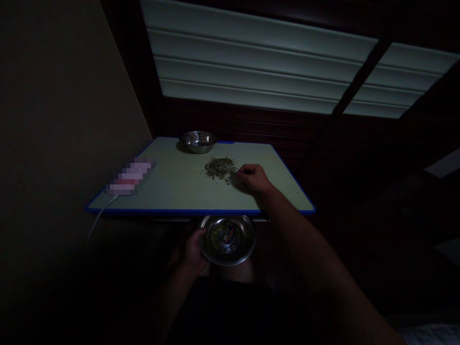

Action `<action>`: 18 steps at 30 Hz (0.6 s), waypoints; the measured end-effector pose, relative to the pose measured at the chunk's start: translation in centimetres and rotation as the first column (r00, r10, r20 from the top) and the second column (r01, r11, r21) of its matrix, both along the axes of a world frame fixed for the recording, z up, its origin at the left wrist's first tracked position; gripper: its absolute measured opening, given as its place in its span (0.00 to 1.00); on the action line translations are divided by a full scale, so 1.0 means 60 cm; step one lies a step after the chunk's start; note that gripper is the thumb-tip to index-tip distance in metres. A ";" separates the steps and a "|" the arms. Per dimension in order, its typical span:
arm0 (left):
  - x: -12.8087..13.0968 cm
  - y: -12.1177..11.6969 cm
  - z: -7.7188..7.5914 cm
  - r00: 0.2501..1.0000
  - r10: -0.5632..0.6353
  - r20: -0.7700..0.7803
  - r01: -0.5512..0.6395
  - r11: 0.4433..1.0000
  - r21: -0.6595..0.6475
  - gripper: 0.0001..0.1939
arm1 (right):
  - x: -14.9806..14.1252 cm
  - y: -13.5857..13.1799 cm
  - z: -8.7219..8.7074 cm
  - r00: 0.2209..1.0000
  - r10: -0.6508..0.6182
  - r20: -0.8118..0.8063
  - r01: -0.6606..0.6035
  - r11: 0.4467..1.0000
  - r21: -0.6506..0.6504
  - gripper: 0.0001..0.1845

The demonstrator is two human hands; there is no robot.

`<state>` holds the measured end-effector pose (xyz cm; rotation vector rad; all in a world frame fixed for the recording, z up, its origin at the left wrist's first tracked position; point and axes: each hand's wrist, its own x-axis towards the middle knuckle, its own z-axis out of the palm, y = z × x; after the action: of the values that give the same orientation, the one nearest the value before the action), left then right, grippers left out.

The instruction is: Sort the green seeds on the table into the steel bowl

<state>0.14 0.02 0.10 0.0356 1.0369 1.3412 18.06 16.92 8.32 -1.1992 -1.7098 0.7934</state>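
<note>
1. the right hand [254, 177] is resting, fingertips drawn together, at the right fringe of a seed-like heap [220, 167] mid-tabletop [176, 189]; in this gloom i cannot tell what it's gripping.
2. the left hand [196, 249] is gripping a lower bowl [248, 247] below the near edge, greenish bits probably lying inside; work is looking unfinished.
3. another bowl [201, 149] is standing near the far-left corner; pale slats [251, 57] are backing the dark room.

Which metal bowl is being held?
The nearer bowl, at the front edge of the table: the left hand grips its rim. The farther bowl stands on the table, untouched.
</note>
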 end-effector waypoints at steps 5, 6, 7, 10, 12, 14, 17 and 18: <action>-0.002 0.000 -0.003 1.000 -0.004 0.015 0.004 1.000 -0.014 0.06 | -0.002 -0.002 0.001 1.000 0.001 -0.031 -0.002 1.000 -0.010 0.09; -0.002 0.001 -0.004 1.000 -0.002 0.018 0.003 1.000 -0.014 0.06 | -0.002 -0.002 0.001 0.999 0.005 -0.036 -0.006 1.000 -0.019 0.09; -0.003 0.001 -0.006 1.000 -0.002 0.023 0.002 1.000 -0.009 0.06 | -0.002 -0.002 0.000 0.999 0.010 -0.039 -0.012 0.999 -0.030 0.09; -0.004 0.001 -0.011 0.999 -0.003 0.042 0.003 1.000 0.000 0.07 | -0.001 0.000 0.000 0.999 0.018 -0.044 -0.020 0.999 -0.045 0.08; -0.005 0.001 -0.013 0.999 -0.001 0.047 0.001 1.000 -0.003 0.08 | 0.000 0.001 -0.001 0.999 0.016 -0.041 -0.017 1.000 -0.026 0.08; -0.004 0.001 -0.015 0.999 0.005 0.042 -0.005 1.000 0.000 0.07 | 0.001 0.001 -0.002 0.999 0.021 -0.039 -0.022 1.000 -0.012 0.08; -0.005 0.001 -0.016 0.999 0.003 0.032 -0.004 1.000 0.009 0.05 | 0.001 0.001 -0.002 0.998 0.038 -0.052 -0.040 0.998 -0.038 0.08; -0.005 0.001 -0.017 0.999 -0.004 0.031 0.003 1.000 0.009 0.05 | 0.001 0.001 -0.002 0.997 0.043 -0.060 -0.046 0.998 -0.052 0.08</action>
<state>-0.14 0.09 -0.91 0.0231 1.0037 1.3396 18.09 16.97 8.21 -1.1652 -1.6814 0.8983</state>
